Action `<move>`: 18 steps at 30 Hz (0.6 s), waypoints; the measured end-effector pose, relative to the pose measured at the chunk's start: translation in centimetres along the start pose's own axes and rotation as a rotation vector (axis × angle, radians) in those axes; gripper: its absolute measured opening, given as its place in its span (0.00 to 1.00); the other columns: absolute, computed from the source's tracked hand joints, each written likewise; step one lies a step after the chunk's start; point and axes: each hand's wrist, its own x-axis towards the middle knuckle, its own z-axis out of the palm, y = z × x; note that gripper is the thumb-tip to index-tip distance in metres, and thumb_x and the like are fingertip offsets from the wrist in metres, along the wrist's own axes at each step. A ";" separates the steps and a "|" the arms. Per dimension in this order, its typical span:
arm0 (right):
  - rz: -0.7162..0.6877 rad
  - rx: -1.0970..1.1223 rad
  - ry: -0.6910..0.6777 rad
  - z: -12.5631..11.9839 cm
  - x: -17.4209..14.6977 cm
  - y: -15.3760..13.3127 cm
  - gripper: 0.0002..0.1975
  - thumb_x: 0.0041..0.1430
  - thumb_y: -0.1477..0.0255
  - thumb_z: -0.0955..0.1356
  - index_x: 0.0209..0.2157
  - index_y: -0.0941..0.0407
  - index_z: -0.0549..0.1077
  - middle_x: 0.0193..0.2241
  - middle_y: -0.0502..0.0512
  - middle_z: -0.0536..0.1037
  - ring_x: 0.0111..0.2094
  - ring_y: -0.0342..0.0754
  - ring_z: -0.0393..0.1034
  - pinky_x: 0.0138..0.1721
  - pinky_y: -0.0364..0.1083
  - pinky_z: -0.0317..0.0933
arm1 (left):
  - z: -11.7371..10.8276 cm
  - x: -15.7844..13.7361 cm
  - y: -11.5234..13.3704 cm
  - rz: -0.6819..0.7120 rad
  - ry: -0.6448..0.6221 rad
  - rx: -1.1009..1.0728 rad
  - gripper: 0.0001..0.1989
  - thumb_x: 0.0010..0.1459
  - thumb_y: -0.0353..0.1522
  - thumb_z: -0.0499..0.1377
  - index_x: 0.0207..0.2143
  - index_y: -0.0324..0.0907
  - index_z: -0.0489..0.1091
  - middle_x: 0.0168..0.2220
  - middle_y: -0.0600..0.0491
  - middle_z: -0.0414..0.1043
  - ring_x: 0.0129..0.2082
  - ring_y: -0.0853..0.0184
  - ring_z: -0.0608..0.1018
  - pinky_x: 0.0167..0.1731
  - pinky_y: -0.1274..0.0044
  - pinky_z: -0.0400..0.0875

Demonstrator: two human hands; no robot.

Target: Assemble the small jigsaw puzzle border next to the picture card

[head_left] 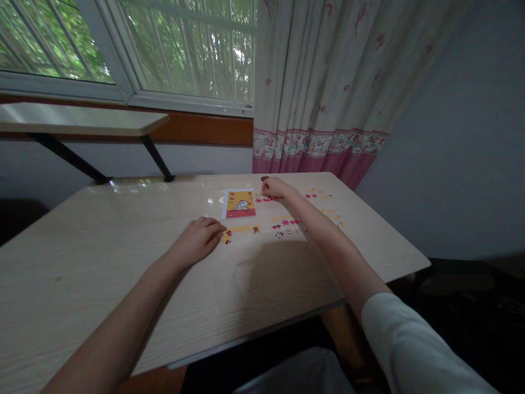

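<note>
A light wooden table (102, 262) carries a small picture card (240, 203), yellow and red with a white animal on it. Red and yellow puzzle pieces (287, 224) lie scattered to the card's right, and a short joined row of pieces (241, 230) lies just below the card. My left hand (199, 239) rests flat on the table, its fingertips touching the left end of that row. My right hand (275, 187) reaches past the card's upper right corner and pinches a small dark piece (264, 179) between its fingers.
A window (123, 49) with green trees outside fills the upper left. A narrow shelf (77, 120) on black brackets hangs under it. A flowered curtain (328, 82) with a pink hem hangs behind the table's far right corner. The grey wall (463, 164) is at right.
</note>
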 end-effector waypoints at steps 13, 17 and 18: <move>0.029 0.066 -0.081 0.8 1.5 -1.3 0.08 0.51 0.76 0.71 0.36 0.61 0.79 0.25 0.54 0.80 0.24 0.40 0.70 0.30 0.38 0.61 | -0.3 0.1 0.2 -0.013 -0.035 0.033 0.18 0.63 0.36 0.47 0.44 0.41 0.74 0.44 0.44 0.74 0.46 0.55 0.73 0.47 0.63 0.67; 0.066 0.112 -0.112 0.6 1.5 -1.4 0.03 0.50 0.79 0.71 0.29 0.62 0.79 0.18 0.52 0.76 0.20 0.40 0.67 0.27 0.39 0.62 | -0.3 0.1 0.4 -0.021 -0.036 0.028 0.17 0.63 0.36 0.48 0.44 0.41 0.74 0.44 0.44 0.74 0.46 0.55 0.73 0.46 0.64 0.67; 0.074 0.125 -0.112 0.6 1.4 -1.5 0.03 0.49 0.79 0.71 0.29 0.62 0.78 0.17 0.51 0.75 0.19 0.40 0.66 0.26 0.39 0.62 | -0.3 0.1 0.4 -0.020 -0.031 0.025 0.17 0.63 0.36 0.48 0.44 0.41 0.74 0.44 0.44 0.74 0.46 0.55 0.73 0.46 0.64 0.67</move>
